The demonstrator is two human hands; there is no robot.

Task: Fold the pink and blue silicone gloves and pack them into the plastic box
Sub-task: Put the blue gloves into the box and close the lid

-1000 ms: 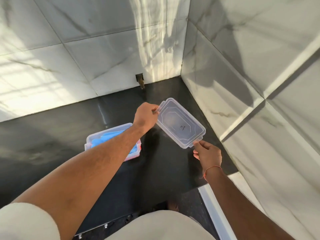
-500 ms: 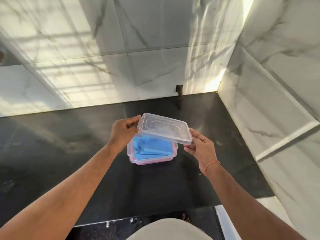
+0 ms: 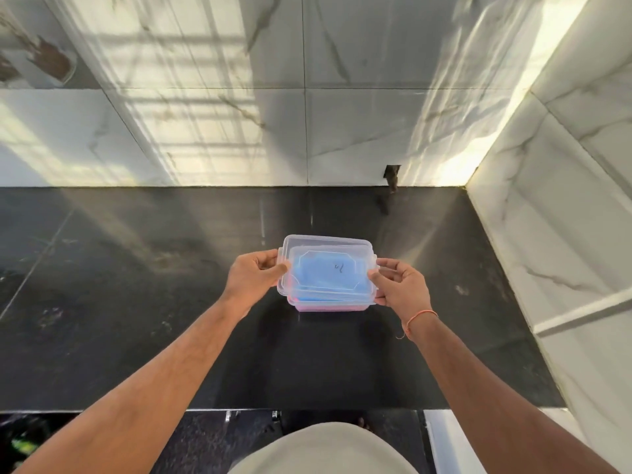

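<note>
Clear rectangular plastic lid (image 3: 328,265) over the clear plastic box (image 3: 330,304), on the glossy black stone worktop (image 3: 136,302). Left hand (image 3: 254,278) pinching the lid's left edge, right hand (image 3: 400,289) its right edge, fingers curled. Folded blue silicone glove (image 3: 328,278) visible inside the box, pink silicone glove (image 3: 325,306) beneath it.

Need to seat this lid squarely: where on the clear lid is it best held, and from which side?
Hold the lid by its two short ends, one hand coming in from each side, as the left hand and right hand do now. Small tabs stick out there, and the flat top stays free over the plastic box.
</note>
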